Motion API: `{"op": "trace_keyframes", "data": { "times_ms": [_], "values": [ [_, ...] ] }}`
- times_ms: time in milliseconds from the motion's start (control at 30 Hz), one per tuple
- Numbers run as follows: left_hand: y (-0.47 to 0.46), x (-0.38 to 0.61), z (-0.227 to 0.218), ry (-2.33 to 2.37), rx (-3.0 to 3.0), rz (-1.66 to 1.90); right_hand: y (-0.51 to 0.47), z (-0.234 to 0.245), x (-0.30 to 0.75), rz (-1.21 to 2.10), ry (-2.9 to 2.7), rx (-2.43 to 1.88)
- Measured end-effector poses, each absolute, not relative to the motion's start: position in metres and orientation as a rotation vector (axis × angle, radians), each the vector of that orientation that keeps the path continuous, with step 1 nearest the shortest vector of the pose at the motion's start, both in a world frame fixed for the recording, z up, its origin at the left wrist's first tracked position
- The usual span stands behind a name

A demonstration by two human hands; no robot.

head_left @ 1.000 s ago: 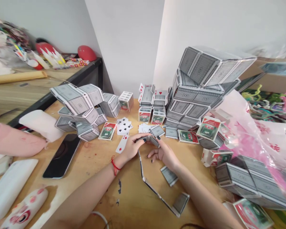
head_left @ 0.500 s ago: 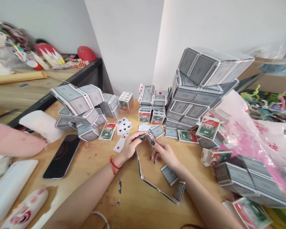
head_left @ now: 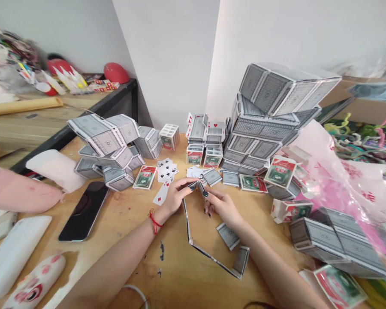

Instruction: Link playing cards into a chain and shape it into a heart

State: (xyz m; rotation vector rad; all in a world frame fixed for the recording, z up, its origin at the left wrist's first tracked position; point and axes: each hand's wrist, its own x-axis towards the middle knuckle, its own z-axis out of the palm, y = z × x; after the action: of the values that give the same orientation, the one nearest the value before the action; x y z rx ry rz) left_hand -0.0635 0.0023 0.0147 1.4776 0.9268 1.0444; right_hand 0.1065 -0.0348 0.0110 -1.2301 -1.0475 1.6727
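Note:
My left hand (head_left: 175, 198) and my right hand (head_left: 221, 205) meet at the middle of the wooden table (head_left: 180, 279). Both pinch the top end of a chain of folded playing cards (head_left: 209, 254) that stands on edge and bends round toward me. My left wrist wears a red string. A single folded card (head_left: 228, 236) lies flat beside my right forearm. Loose face-up cards (head_left: 166, 171) lie just beyond my left hand.
Tall stacks of card-built blocks (head_left: 270, 116) rise at the back right; a lower pile (head_left: 109, 146) sits back left. Card boxes (head_left: 144, 177), a black phone (head_left: 83, 210), a pink plastic bag (head_left: 334, 184) and white objects (head_left: 16, 253) surround the hands.
The card chain has been folded in: its near end has swung left and closer to my right forearm. Both hands have drawn together at its top end.

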Motion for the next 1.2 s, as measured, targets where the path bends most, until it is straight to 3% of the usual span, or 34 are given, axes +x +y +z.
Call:
{"op": "trace_keyframes", "data": {
  "times_ms": [867,1200],
  "values": [
    [0.005,-0.064,-0.005,1.038,1.522,1.027,-0.036,0.007,0.101,1.669,-1.208,-1.165],
    [0.004,-0.066,-0.003,0.930,1.467,1.169,-0.031,0.009,0.113,1.796,-1.296,-1.155]
  ]
}}
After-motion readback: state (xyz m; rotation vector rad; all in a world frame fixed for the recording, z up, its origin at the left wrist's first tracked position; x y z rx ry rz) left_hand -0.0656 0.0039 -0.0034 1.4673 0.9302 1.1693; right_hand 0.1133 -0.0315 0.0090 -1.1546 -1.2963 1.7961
